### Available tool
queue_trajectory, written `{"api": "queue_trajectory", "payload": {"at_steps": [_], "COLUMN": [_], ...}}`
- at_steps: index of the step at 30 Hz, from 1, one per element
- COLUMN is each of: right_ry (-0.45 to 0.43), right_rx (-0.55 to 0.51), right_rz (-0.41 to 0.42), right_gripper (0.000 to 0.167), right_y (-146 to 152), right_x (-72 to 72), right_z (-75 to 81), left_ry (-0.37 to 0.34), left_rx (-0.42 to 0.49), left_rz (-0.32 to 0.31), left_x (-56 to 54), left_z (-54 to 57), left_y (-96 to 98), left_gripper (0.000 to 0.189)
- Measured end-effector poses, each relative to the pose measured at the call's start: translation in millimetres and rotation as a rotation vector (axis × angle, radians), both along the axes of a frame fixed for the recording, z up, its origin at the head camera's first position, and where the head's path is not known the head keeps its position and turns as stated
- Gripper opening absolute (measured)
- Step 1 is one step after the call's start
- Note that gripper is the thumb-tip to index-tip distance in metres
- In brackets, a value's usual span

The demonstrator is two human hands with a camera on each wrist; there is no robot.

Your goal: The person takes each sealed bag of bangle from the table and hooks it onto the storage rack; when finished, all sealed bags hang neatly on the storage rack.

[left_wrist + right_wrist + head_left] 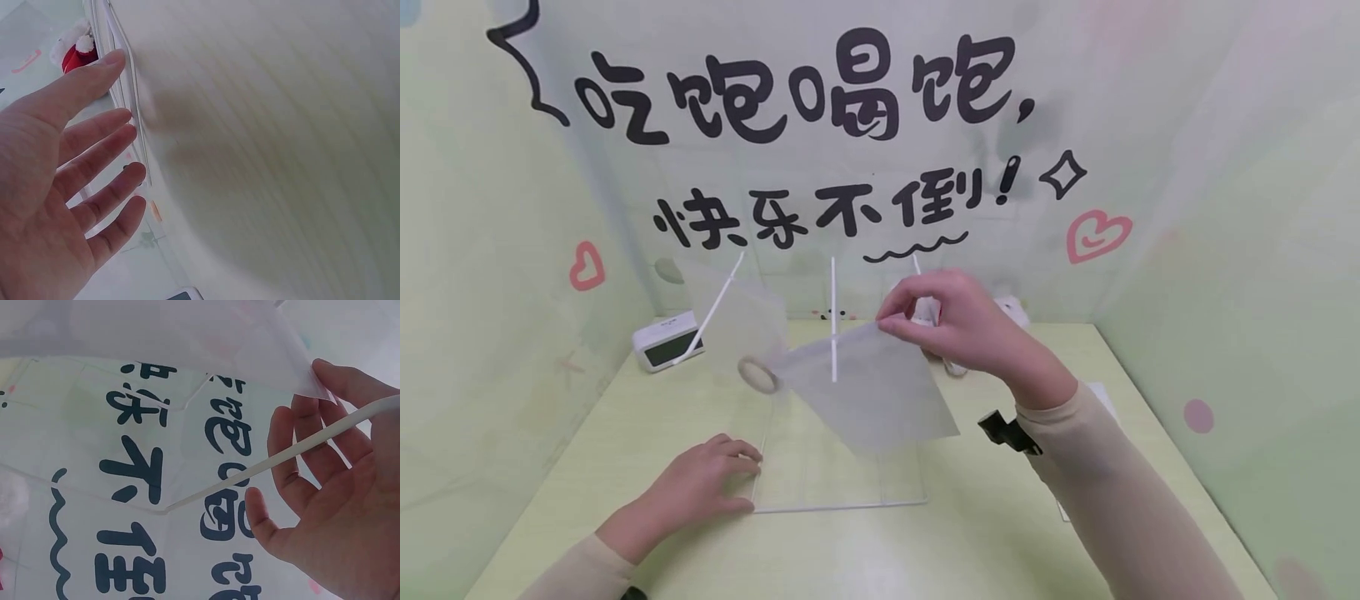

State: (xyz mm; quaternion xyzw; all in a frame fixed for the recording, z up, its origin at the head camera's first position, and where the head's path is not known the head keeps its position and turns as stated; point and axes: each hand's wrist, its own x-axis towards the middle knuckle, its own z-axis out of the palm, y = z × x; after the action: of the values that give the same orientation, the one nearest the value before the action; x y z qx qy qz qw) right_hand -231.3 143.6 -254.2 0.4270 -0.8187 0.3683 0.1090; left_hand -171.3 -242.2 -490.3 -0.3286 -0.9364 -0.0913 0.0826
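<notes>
My right hand (951, 321) pinches one corner of a thin translucent sheet (880, 396) between thumb and index finger, the sheet hanging slanted above the table. In the right wrist view, a white rod (269, 464) crosses in front of the palm. A white wire frame (842, 507) lies on the table, and thin white rods (833, 292) rise at its far side. Fingers straight and spread, my left hand (69, 169) touches the frame's left edge. Behind, a second pale sheet (741, 312) stands by the left rod, with a beige ring (758, 375) in front of it.
A white digital clock (668, 342) sits at the table's back left. Something red and white (78, 56) shows beyond the frame in the left wrist view. A flat white-edged item (1102, 398) lies partly behind the right sleeve. Printed curtains (1225, 250) enclose the table.
</notes>
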Motion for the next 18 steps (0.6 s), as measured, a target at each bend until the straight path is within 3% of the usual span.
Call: {"api": "queue_trajectory", "payload": {"at_steps": [7, 18], "right_ry": [-0.043, 0.031], "right_rx": [0.002, -0.014], "right_rz": [-0.050, -0.075], "right_gripper": [0.004, 0.004], "right_y": [-3, -3], "right_x": [-17.7, -50.8], "right_z": [-0.3, -10.7], "left_ry": [0.004, -0.009], "left_rx": [0.021, 0.012], "left_rz": [0.002, 0.018], "left_x": [1.1, 1.4], "left_z": [-0.9, -2.7], "left_y": [0.2, 0.1], "left_gripper": [0.039, 0.039]}}
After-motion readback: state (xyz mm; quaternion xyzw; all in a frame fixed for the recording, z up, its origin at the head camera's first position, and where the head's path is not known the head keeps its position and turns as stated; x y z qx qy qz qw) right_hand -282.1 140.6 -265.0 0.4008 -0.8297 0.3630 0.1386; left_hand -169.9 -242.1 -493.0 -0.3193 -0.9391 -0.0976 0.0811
